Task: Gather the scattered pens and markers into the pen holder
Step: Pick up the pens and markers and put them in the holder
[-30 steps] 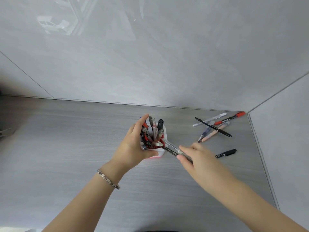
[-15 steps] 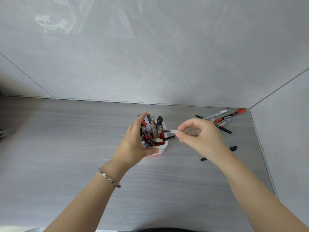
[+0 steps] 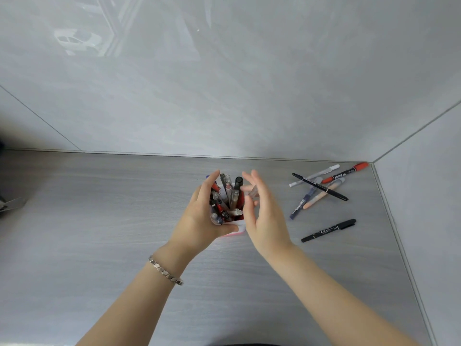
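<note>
My left hand (image 3: 199, 221) is wrapped around the white and red pen holder (image 3: 237, 232), which stands mid-table crammed with several pens (image 3: 228, 196). My right hand (image 3: 267, 221) is close against the holder's right side, its thumb and forefinger lightly pinching a clear pen (image 3: 253, 192) held upright at the rim; the other fingers are spread. To the right lies a loose pile: a red marker (image 3: 345, 173), a white pen (image 3: 314, 175), a thin black pen (image 3: 319, 186), a blue pen (image 3: 303, 202) and a peach pen (image 3: 321, 195). A black marker (image 3: 329, 230) lies alone nearer me.
The grey wood-grain table (image 3: 99, 233) meets a glossy grey wall (image 3: 224, 96) at the back and a side wall (image 3: 424, 196) on the right. The pile lies in that back right corner. A dark object (image 3: 7, 206) shows at the left edge.
My right hand picked the clear pen off the table, carried it left and turned it from lying flat to upright at the holder's rim. The left hand kept its grip on the holder.
</note>
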`<action>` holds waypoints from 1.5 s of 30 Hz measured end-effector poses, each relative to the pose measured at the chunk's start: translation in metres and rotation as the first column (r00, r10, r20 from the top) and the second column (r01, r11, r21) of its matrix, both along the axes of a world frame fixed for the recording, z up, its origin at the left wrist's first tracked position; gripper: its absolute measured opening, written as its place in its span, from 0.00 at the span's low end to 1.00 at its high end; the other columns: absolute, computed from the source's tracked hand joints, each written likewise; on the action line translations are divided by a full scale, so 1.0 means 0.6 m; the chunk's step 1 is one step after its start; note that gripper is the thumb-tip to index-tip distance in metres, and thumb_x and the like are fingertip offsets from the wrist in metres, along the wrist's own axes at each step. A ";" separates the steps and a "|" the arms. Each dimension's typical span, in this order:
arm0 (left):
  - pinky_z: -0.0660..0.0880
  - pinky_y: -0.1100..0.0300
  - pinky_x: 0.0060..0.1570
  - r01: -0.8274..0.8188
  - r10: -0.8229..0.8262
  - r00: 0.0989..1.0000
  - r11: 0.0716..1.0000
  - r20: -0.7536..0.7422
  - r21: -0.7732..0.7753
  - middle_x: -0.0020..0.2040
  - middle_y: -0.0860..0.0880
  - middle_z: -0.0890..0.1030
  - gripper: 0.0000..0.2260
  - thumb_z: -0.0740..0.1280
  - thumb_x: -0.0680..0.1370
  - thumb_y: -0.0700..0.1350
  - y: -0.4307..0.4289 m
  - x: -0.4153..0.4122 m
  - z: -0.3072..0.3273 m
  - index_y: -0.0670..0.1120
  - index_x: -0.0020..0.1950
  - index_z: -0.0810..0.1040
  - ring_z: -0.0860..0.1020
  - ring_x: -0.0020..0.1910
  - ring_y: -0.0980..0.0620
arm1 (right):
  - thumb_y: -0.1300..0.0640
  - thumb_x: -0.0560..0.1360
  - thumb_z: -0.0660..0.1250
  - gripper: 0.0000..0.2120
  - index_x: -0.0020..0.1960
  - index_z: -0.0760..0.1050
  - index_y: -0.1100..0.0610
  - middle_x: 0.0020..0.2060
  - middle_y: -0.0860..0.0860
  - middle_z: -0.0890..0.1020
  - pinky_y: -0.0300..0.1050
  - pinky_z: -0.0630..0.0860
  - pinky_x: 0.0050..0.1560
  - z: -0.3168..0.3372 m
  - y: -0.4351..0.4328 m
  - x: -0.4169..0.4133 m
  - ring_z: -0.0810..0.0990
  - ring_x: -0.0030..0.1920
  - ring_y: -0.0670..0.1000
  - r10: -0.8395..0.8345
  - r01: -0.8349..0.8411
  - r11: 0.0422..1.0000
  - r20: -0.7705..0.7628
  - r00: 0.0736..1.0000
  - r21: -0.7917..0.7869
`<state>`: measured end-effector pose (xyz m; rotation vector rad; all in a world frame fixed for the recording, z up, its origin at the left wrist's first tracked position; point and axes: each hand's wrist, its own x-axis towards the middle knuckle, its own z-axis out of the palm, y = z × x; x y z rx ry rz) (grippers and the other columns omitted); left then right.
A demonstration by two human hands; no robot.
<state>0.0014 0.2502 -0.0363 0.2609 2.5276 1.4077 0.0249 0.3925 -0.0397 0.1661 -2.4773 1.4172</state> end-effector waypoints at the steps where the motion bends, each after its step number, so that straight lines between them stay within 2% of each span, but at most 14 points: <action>1: 0.60 0.85 0.50 -0.004 0.004 1.000 1.000 0.003 0.004 0.60 0.55 0.67 0.47 0.79 0.60 0.41 0.000 0.000 -0.001 0.63 0.65 0.52 0.66 0.59 0.61 | 0.58 0.76 0.53 0.22 0.67 0.56 0.46 0.57 0.57 0.79 0.49 0.77 0.52 -0.002 -0.002 -0.003 0.79 0.52 0.54 -0.010 0.011 0.999 -0.023 1.000 0.030; 5: 0.60 0.84 0.51 -0.008 0.008 1.000 1.000 0.002 0.012 0.60 0.56 0.66 0.47 0.79 0.60 0.39 0.000 0.001 -0.001 0.61 0.66 0.52 0.65 0.59 0.60 | 0.61 0.76 0.57 0.19 0.66 0.62 0.58 0.58 0.59 0.79 0.43 0.71 0.57 -0.012 0.003 -0.009 0.73 0.56 0.49 -0.032 0.048 0.987 -0.105 0.994 0.154; 10: 0.66 0.61 0.61 -0.009 0.009 1.000 1.000 0.003 0.029 0.63 0.53 0.68 0.47 0.79 0.59 0.39 0.001 0.001 -0.002 0.64 0.65 0.53 0.68 0.64 0.55 | 0.53 0.80 0.48 0.19 0.67 0.64 0.61 0.66 0.57 0.72 0.41 0.62 0.67 -0.010 0.009 0.015 0.68 0.67 0.51 0.050 -0.024 0.977 -0.118 0.992 0.213; 12: 0.67 0.58 0.62 -0.015 0.015 1.000 1.000 -0.010 0.017 0.65 0.50 0.69 0.48 0.80 0.59 0.40 0.001 0.000 -0.005 0.64 0.65 0.53 0.69 0.65 0.52 | 0.46 0.80 0.45 0.25 0.70 0.62 0.59 0.71 0.54 0.66 0.42 0.57 0.70 0.004 0.010 0.008 0.60 0.72 0.51 0.044 -0.052 0.948 0.031 0.999 0.315; 16: 0.68 0.55 0.62 0.002 -0.003 0.999 1.000 -0.042 -0.015 0.66 0.46 0.70 0.49 0.80 0.58 0.41 0.002 0.000 -0.010 0.59 0.68 0.53 0.69 0.66 0.48 | 0.43 0.78 0.51 0.33 0.75 0.42 0.57 0.76 0.51 0.43 0.50 0.43 0.74 0.029 0.009 -0.024 0.37 0.75 0.52 0.071 -0.275 0.860 0.432 0.899 0.431; 18: 0.68 0.56 0.62 0.004 -0.004 1.000 1.000 -0.025 -0.015 0.67 0.46 0.70 0.49 0.80 0.58 0.40 0.004 0.000 -0.006 0.58 0.69 0.53 0.69 0.67 0.49 | 0.46 0.79 0.52 0.31 0.75 0.43 0.58 0.76 0.52 0.44 0.46 0.42 0.74 0.038 0.018 -0.026 0.39 0.76 0.52 0.149 -0.337 0.875 0.469 0.871 0.347; 20: 0.66 0.58 0.62 0.000 0.000 1.000 1.000 0.008 -0.009 0.67 0.48 0.69 0.49 0.79 0.59 0.39 0.003 0.000 -0.004 0.56 0.70 0.54 0.68 0.67 0.50 | 0.50 0.80 0.53 0.26 0.74 0.54 0.60 0.75 0.53 0.56 0.38 0.46 0.72 0.041 0.044 -0.012 0.51 0.75 0.49 0.194 -0.277 0.949 0.409 0.892 0.154; 23: 0.66 0.59 0.61 -0.027 0.027 0.999 1.000 0.038 -0.006 0.64 0.50 0.72 0.48 0.80 0.58 0.39 0.001 0.003 0.000 0.56 0.71 0.56 0.70 0.65 0.50 | 0.60 0.77 0.59 0.18 0.66 0.69 0.60 0.65 0.55 0.74 0.33 0.58 0.65 0.011 0.131 0.023 0.69 0.65 0.51 -0.115 0.067 0.985 0.320 0.941 0.156; 26: 0.69 0.56 0.61 -0.064 0.064 0.997 0.998 0.042 -0.006 0.60 0.51 0.74 0.48 0.80 0.57 0.40 0.007 0.006 0.004 0.58 0.69 0.58 0.73 0.61 0.50 | 0.75 0.71 0.59 0.23 0.63 0.72 0.61 0.62 0.59 0.74 0.42 0.63 0.65 -0.043 0.244 0.054 0.70 0.64 0.58 -0.435 0.298 0.881 0.382 0.816 0.367; 31: 0.70 0.58 0.60 -0.028 0.025 0.997 0.999 0.069 0.038 0.60 0.51 0.74 0.48 0.80 0.57 0.39 0.041 0.015 0.014 0.58 0.69 0.59 0.74 0.58 0.54 | 0.63 0.76 0.62 0.20 0.67 0.69 0.55 0.73 0.58 0.61 0.51 0.61 0.69 -0.084 0.336 0.076 0.61 0.71 0.60 -0.416 0.029 0.809 0.536 0.735 0.587; 35: 0.69 0.58 0.62 0.049 -0.055 0.995 0.997 0.085 0.063 0.62 0.52 0.73 0.47 0.80 0.58 0.40 0.071 0.016 0.014 0.59 0.69 0.58 0.73 0.61 0.54 | 0.58 0.74 0.67 0.11 0.55 0.76 0.59 0.66 0.58 0.71 0.51 0.66 0.63 -0.099 0.341 0.092 0.68 0.65 0.61 -0.411 -0.044 0.731 0.490 0.769 0.681; 37: 0.69 0.55 0.64 0.079 -0.084 0.993 0.995 0.085 0.058 0.62 0.53 0.72 0.47 0.80 0.58 0.40 0.079 0.014 0.014 0.61 0.68 0.58 0.72 0.62 0.53 | 0.58 0.73 0.68 0.08 0.49 0.76 0.60 0.54 0.56 0.77 0.48 0.70 0.54 -0.094 0.336 0.106 0.74 0.58 0.60 -0.391 0.012 0.775 0.463 0.795 0.632; 40: 0.69 0.50 0.66 0.101 -0.104 0.991 0.994 0.085 0.042 0.62 0.53 0.73 0.46 0.80 0.58 0.41 0.081 0.011 0.011 0.65 0.65 0.57 0.72 0.63 0.51 | 0.60 0.72 0.70 0.04 0.42 0.75 0.52 0.38 0.48 0.79 0.29 0.70 0.40 -0.044 0.309 0.117 0.80 0.42 0.44 -0.347 0.208 0.925 0.480 0.805 0.319; 45: 0.69 0.48 0.66 0.094 -0.096 0.993 0.995 0.075 0.031 0.64 0.52 0.72 0.47 0.80 0.58 0.41 0.078 0.013 0.010 0.71 0.62 0.56 0.71 0.64 0.51 | 0.63 0.66 0.74 0.12 0.36 0.77 0.46 0.30 0.35 0.82 0.22 0.70 0.36 0.093 0.254 0.114 0.78 0.34 0.35 -0.207 0.219 0.976 0.346 0.915 0.005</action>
